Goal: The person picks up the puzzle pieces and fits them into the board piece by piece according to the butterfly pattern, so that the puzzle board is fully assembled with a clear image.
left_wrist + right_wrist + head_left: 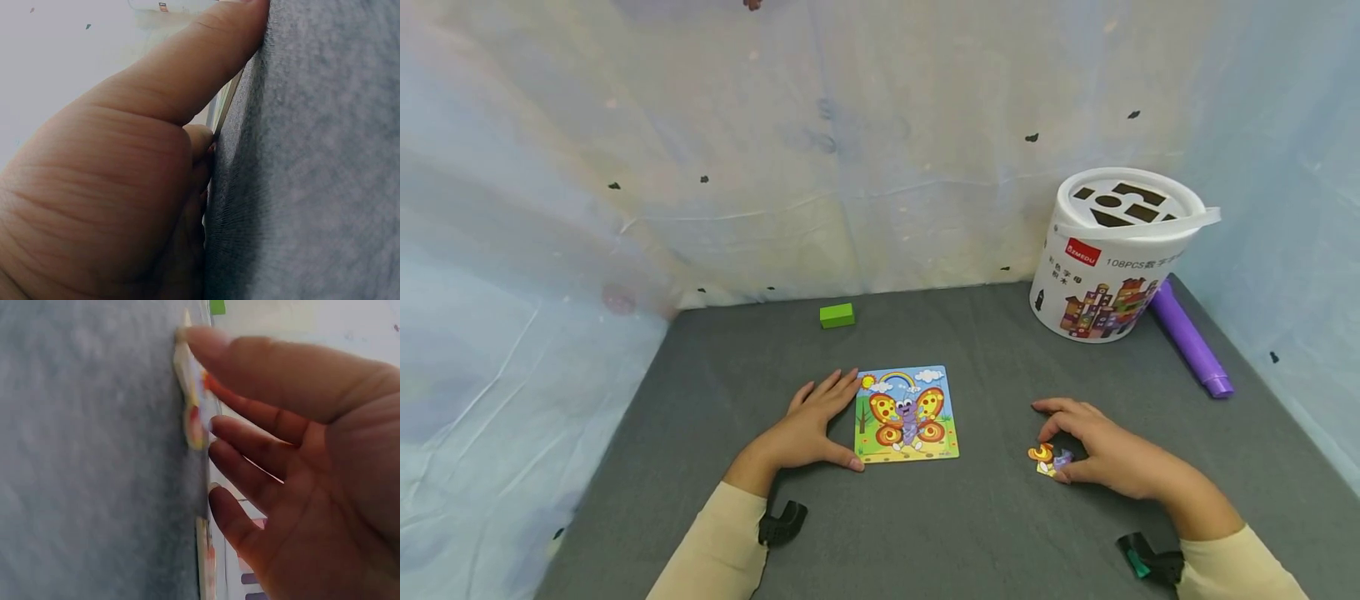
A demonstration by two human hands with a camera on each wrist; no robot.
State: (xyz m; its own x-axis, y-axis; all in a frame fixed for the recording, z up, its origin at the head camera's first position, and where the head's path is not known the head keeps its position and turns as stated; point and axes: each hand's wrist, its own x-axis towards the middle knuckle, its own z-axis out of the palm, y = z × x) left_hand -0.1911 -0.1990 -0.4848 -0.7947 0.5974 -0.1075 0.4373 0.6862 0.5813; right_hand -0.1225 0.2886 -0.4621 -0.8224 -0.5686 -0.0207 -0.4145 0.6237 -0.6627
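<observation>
A square butterfly picture board lies flat on the grey table. My left hand rests along its left edge, fingers spread, with fingertips at the upper left corner and the thumb at the lower left one. In the left wrist view the thumb reaches along the table, and the board's thin edge shows behind it. To the right of the board, my right hand pinches a small butterfly puzzle piece between thumb and index finger. That piece stands tilted at the table in the right wrist view, while the other fingers are loosely bent.
A green block lies behind the board. At the back right stands a white lidded block bucket, with a purple tube beside it. Another thin, wood-edged piece lies near the right hand. Pale sheeting encloses the table.
</observation>
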